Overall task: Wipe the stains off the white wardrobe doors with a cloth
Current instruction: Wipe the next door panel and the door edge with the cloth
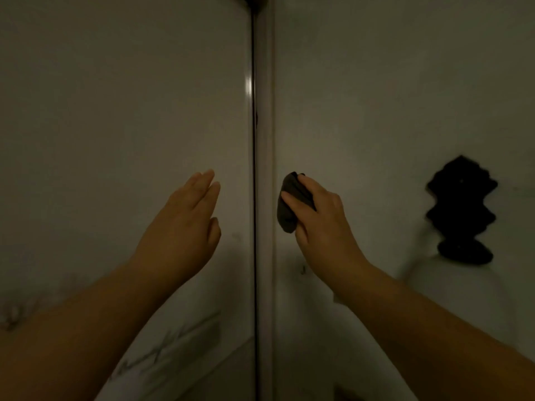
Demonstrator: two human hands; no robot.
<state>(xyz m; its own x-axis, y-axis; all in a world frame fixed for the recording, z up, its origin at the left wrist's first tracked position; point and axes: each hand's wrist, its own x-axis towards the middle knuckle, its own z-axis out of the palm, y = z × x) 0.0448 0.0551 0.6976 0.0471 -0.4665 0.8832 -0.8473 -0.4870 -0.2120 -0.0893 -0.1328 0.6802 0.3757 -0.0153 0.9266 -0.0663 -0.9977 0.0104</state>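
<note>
The cloth (289, 202) is a dark, bunched wad held against the right wardrobe door (376, 96), just beside that door's inner edge and about halfway down the frame. The right hand (321, 218) is clamped on it: the fingers (293, 199) curl over the top and front of the wad, and the lower end of the cloth pokes out below them. The bare right forearm runs down to the lower right corner.

A dark vertical gap (254, 198) separates the two doors, with a pale raised strip (265, 256) along the right door's edge just beside it. A small bright glint sits on the left door's edge high up near the gap.

The left hand (188, 224) is empty, with fingers straight and held together and the thumb slightly apart. It lies at or very near the surface of the left wardrobe door (115, 96), near the gap; whether it actually touches cannot be told. The two hands are apart, one on each side of the gap, at about the same height.

Faint grey smudges (162, 345) mark the left door low down. A small dark mark (303, 270) shows on the right door below the right wrist. Farther right on that door hangs a black, wavy-edged shape (461, 209), too dark to identify. The lighting is dim throughout.
</note>
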